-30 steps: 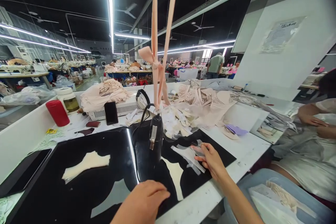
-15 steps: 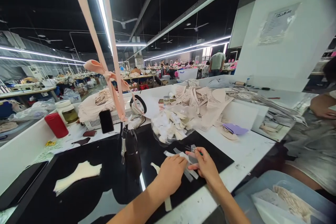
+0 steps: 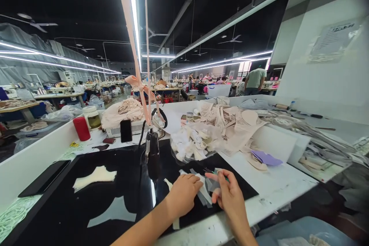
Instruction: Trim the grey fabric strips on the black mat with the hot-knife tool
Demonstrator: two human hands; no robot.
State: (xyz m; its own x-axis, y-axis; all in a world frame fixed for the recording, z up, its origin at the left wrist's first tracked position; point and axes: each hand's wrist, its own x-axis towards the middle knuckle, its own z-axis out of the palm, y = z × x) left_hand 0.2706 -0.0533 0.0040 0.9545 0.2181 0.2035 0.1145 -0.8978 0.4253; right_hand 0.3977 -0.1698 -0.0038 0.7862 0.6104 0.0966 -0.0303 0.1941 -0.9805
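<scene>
"Which step are you on?"

"Handling the light pieces, I'd say: my left hand [image 3: 186,190] steadies while my right hand [image 3: 230,192] does the finer work. Under and just past my left fingertips lie some white pieces [image 3: 205,189] on the black mat [image 3: 66,215]."

"How do your fingers stand?"

"On the right, thumb and forefinger look narrowed on a sheer piece [image 3: 211,185], right beside those white pieces. A thin tool [image 3: 208,170] with green on it shows beyond them, seemingly in that same hand; I can't tell what kind it is. My left fingers lie close together, palm down, and whether they grip anything underneath I can't tell."

"And your arms?"

"My left forearm slants in over a cream piece [image 3: 176,224], whose 2 ends show either side of my wrist. My right forearm rises from below, palm turned towards my left fingers."

"What does the next move call for?"

"A light pinch on the right and a flat, steady left, I reckon; thin stuff may slip or crease. Well to the left of my fingers lie a cream stack [image 3: 95,177] and a grey piece [image 3: 115,212]."
</scene>
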